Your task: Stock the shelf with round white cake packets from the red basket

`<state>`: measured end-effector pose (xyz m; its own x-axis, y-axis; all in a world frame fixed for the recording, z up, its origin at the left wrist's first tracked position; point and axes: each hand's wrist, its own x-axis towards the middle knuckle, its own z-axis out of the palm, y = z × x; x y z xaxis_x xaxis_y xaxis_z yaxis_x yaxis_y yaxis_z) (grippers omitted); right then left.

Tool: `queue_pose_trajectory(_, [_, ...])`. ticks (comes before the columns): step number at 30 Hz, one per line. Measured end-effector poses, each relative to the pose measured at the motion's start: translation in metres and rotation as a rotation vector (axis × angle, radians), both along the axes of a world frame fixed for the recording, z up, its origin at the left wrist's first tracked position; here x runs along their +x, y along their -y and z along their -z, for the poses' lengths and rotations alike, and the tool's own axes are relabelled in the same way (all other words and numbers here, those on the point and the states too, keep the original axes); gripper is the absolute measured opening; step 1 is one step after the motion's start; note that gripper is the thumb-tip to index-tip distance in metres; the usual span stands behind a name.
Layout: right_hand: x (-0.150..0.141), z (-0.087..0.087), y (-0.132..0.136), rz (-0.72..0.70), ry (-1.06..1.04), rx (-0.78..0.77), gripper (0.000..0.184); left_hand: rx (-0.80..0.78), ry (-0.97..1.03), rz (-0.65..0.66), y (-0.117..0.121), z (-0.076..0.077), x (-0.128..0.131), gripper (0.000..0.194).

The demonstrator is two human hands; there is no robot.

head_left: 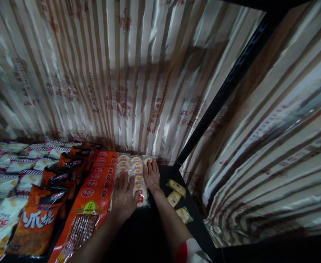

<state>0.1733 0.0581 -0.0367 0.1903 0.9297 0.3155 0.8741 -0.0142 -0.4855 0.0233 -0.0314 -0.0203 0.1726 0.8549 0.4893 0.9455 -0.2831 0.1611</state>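
Observation:
Clear plastic packs of white round pieces (137,176), with small yellow and red labels, lie in overlapping rows on a black shelf (146,233). My left hand (124,195) rests flat over the left row, fingers stretched forward and thumb out to the side. On the right row lies my right hand (151,175), its fingers extended over the far packs. Neither hand is closed around anything. Just left of the packs is an overlapping row of long orange packets (94,193), the nearest with a window showing thin brown sticks. What the white pieces are, I cannot tell.
Orange-and-black snack bags (35,223) stand in a row further left, beside several white snack bags (1,219). Three small yellowish wrapped pieces (174,199) lie to the right. A black metal post (226,91) slants up at the corner, before printed foil sheeting (133,73).

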Motion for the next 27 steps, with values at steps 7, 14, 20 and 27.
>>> queue_pose_trajectory(7, [-0.005, 0.000, 0.004, -0.010, 0.028, -0.010, 0.054, -0.012, 0.008, 0.001, 0.001, -0.004, 0.000, 0.055])
queue_pose_trajectory(14, [-0.001, -0.002, 0.006, -0.025, 0.015, -0.011, 0.057, 0.006, -0.005, 0.002, 0.000, 0.000, 0.000, 0.054])
queue_pose_trajectory(20, [0.004, -0.004, 0.014, -0.043, 0.004, -0.015, 0.057, 0.007, 0.003, -0.017, 0.000, 0.000, 0.000, 0.058])
queue_pose_trajectory(27, [0.004, -0.007, 0.025, -0.059, 0.002, 0.023, 0.056, 0.014, -0.005, 0.001, 0.002, -0.002, 0.001, 0.054])
